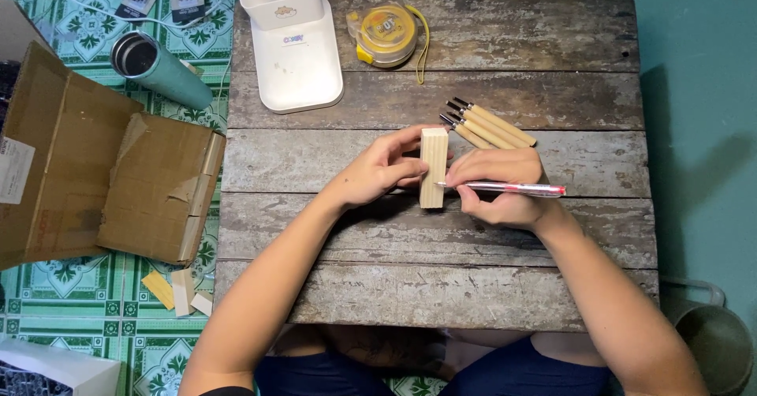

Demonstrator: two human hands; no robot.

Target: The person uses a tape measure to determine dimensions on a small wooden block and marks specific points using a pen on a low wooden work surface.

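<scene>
A pale wooden block [433, 167] stands on its long edge in the middle of a weathered plank table [552, 65]. My left hand [378, 173] grips the block from the left side, fingers wrapped against it. My right hand [501, 195] holds a red and clear pen [512, 188] lying nearly level, with its tip touching the block's right face. Just beyond my right hand lie three wood-handled carving tools [489, 126], side by side and slanted.
A white box-shaped device [290, 49] and a yellow tape measure [386, 35] sit at the table's far side. On the tiled floor to the left are an open cardboard box [87, 175], a teal flask [158, 69] and small wood offcuts [177, 289]. A grey bucket [714, 337] stands at lower right.
</scene>
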